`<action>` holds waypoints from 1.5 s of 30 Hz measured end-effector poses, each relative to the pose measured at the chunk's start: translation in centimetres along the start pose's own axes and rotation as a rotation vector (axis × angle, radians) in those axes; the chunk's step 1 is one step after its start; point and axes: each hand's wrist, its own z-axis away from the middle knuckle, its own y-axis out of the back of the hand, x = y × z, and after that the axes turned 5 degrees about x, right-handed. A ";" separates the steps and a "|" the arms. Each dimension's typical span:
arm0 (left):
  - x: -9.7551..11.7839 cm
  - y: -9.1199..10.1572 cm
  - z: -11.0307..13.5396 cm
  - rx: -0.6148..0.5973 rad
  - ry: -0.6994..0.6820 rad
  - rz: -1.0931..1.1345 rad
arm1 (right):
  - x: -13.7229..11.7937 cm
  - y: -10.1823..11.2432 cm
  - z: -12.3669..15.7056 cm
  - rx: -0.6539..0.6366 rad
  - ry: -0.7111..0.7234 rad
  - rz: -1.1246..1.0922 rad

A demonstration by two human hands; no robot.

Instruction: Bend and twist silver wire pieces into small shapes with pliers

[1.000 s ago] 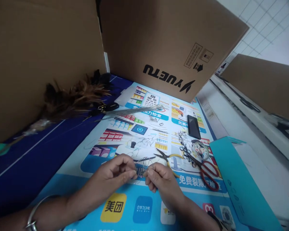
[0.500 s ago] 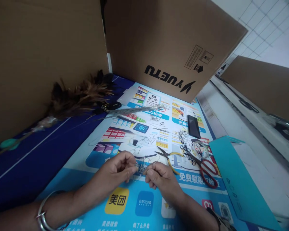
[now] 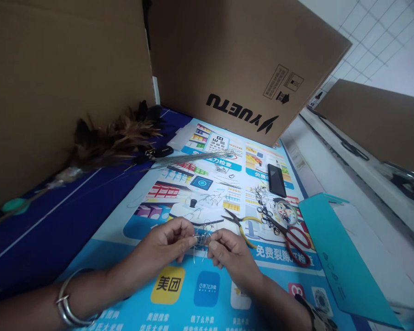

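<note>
Between my two hands is a small tangle of bent silvery wire [image 3: 202, 239], with thin loose ends sticking up and down. My left hand [image 3: 174, 239] pinches its left side between thumb and forefinger. On the other side, my right hand [image 3: 227, 248] is closed with its fingertips on the wire. Yellow-handled pliers [image 3: 243, 225] lie open just beyond my right hand. Red-handled scissors [image 3: 295, 241] rest farther right, beside several small dark rings [image 3: 267, 218]. Loose bent wire pieces [image 3: 210, 200] are scattered past my hands.
A bundle of straight wires [image 3: 193, 158] lies farther back, near a feather duster [image 3: 113, 133]. A black phone [image 3: 277, 180], a round tin [image 3: 285, 211] and a turquoise box [image 3: 345, 257] are on the right. Large cardboard boxes [image 3: 234, 59] stand behind.
The wire tangle has turned between my fingers, and a loose end now hangs downward. My hands stay almost in place. The items around them have not moved.
</note>
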 end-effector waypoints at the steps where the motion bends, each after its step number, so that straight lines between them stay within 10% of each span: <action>1: 0.0 0.0 0.0 0.006 -0.010 -0.011 | 0.0 0.0 0.0 0.006 -0.007 -0.009; 6: 0.1 0.2 0.5 0.051 -0.119 -0.138 | -0.3 -0.2 0.5 0.074 0.051 0.051; 12: -0.1 0.9 1.3 0.050 -0.666 -0.532 | -1.2 -0.2 1.1 0.139 0.519 0.253; 29: 1.0 0.3 0.6 -0.015 -0.147 -0.135 | -0.7 0.3 0.3 0.077 0.539 0.314; 45: 0.9 0.2 0.2 0.054 -0.091 -0.104 | -1.5 0.3 0.5 -0.037 0.473 0.267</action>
